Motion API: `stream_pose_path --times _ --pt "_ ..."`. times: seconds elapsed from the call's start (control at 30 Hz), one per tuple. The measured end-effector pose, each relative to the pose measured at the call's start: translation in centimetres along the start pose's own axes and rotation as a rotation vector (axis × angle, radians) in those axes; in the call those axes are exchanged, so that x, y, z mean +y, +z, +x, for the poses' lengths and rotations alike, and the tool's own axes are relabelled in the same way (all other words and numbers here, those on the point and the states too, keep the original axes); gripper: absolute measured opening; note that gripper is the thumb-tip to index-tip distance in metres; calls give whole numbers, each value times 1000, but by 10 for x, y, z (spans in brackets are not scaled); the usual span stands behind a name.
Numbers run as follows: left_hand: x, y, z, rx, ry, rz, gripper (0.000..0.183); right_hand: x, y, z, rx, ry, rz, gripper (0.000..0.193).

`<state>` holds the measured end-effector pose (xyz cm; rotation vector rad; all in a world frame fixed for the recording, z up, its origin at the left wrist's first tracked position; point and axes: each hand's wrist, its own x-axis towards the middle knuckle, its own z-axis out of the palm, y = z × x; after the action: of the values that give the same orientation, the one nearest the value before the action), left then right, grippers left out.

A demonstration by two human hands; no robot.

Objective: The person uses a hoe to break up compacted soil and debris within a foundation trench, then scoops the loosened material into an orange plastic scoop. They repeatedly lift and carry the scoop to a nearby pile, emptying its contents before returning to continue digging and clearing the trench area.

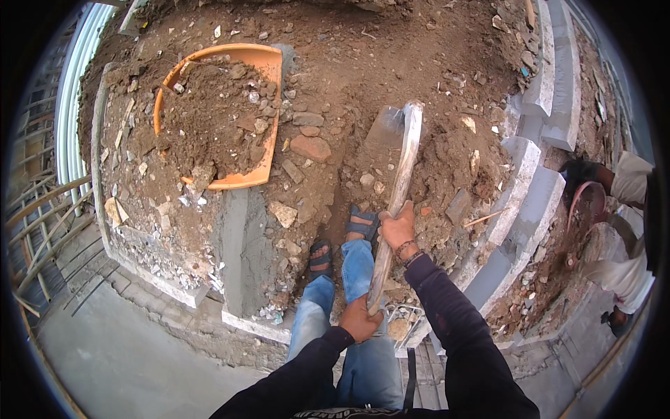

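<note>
A hoe with a worn wooden handle (404,164) slants up and away in front of me. Its flat grey metal blade (386,130) rests on or in the brown soil, its lower edge hard to make out. Low on the handle, near its butt end, my left hand (361,319) is closed round the wood. Higher up, my right hand (398,229) grips the same handle, with a beaded band at its wrist. To the left of the blade lies an orange plastic pan (277,115), heaped with soil and stones (216,119).
My sandalled feet (361,223) stand in a narrow rut among stones and brick pieces (310,147). A cement-topped strip (244,251) runs below the pan. Pale concrete channels (520,230) line the right, where another person (628,244) is beside a reddish pan. White pipes (70,133) stand far left.
</note>
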<state>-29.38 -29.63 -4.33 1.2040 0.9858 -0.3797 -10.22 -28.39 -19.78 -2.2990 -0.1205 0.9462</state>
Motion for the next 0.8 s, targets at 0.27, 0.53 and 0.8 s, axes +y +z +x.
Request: stream_pose_path --times 0.27,0.53,0.8 --pt "10 -47 92 139 276 197 42 -96 -8 77 13 -6 60 52" --pt "-70 -37 -59 -9 -4 100 49 -8 44 -71 -19 75 -183 45" --pt "-109 -43 -61 -31 101 93 41 18 41 -88 70 -92 25 40"
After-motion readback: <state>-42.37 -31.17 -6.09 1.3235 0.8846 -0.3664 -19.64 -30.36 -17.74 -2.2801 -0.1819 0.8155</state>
